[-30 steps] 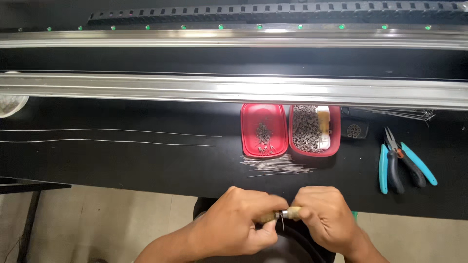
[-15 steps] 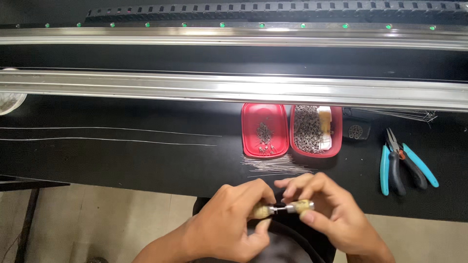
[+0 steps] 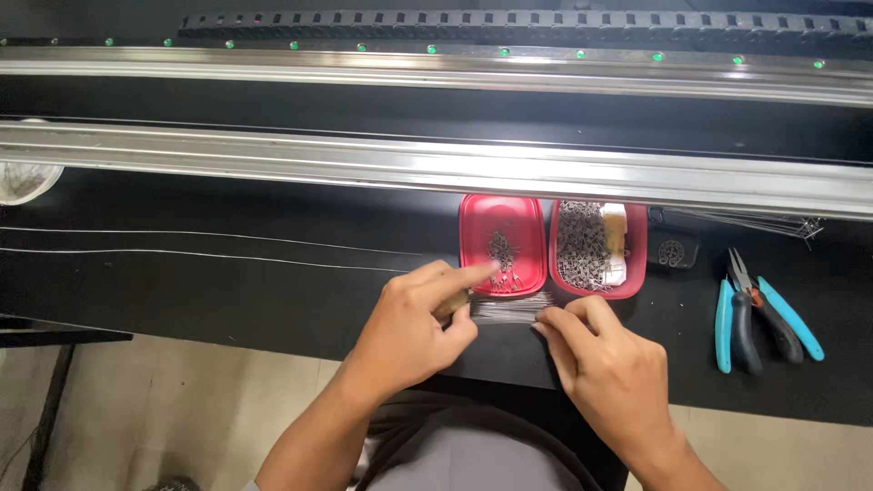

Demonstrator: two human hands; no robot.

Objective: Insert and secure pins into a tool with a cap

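The left hand (image 3: 409, 323) pinched a small tan tool (image 3: 452, 305) beside a bundle of thin wires (image 3: 509, 309). The right hand (image 3: 605, 368), fingers loosely curled, touched the wires' other end below two red trays (image 3: 473, 245).

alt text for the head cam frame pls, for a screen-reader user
Two bare hands meet over a bundle of thin metal wires at the near edge of a black workbench: left hand, right hand. Behind the bundle sit two red trays of small metal parts, with blue-handled pliers to the right.
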